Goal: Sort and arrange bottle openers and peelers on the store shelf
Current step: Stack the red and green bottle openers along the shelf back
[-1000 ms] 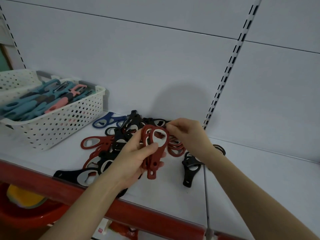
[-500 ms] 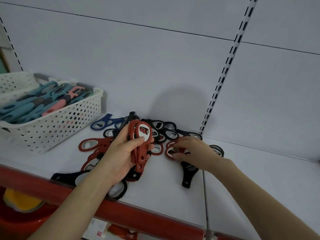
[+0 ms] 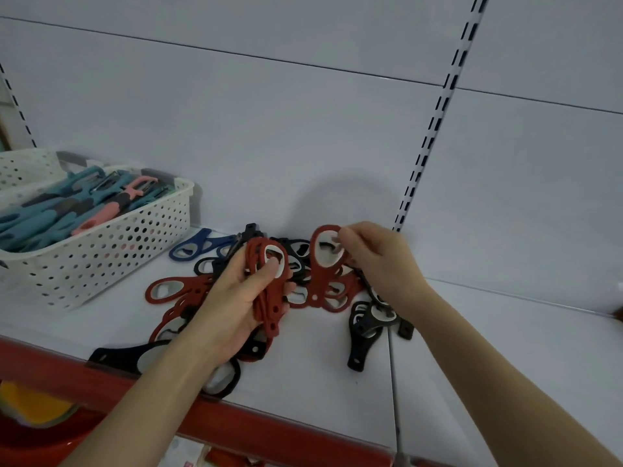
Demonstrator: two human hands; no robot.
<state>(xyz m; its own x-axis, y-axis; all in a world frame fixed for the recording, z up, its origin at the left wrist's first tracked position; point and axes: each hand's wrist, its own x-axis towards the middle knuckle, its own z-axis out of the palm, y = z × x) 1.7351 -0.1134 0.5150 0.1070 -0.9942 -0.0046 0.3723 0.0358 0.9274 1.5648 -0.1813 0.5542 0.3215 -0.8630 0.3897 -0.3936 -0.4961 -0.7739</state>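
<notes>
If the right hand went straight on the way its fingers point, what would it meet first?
Probably the stack of red flat bottle openers gripped in the left hand; the right hand, pinching one red opener, points leftward at it; depth unclear.

L grip (image 3: 241,299): palm toward cam, thumb pressed across the front of an opener stack (image 3: 269,308), fingers curled round behind, tips showing at the stack's R edge. L forearm bare, in from bottom-left, angled up & right, wrist about straight. R grip (image 3: 382,264): a bit higher in frame, back of hand toward cam, fingers bent, tips pinching the top loop of a single opener (image 3: 318,281), which hangs below them. R forearm bare, in from bottom-right, angled up & left. Grips near, not touching.
</notes>
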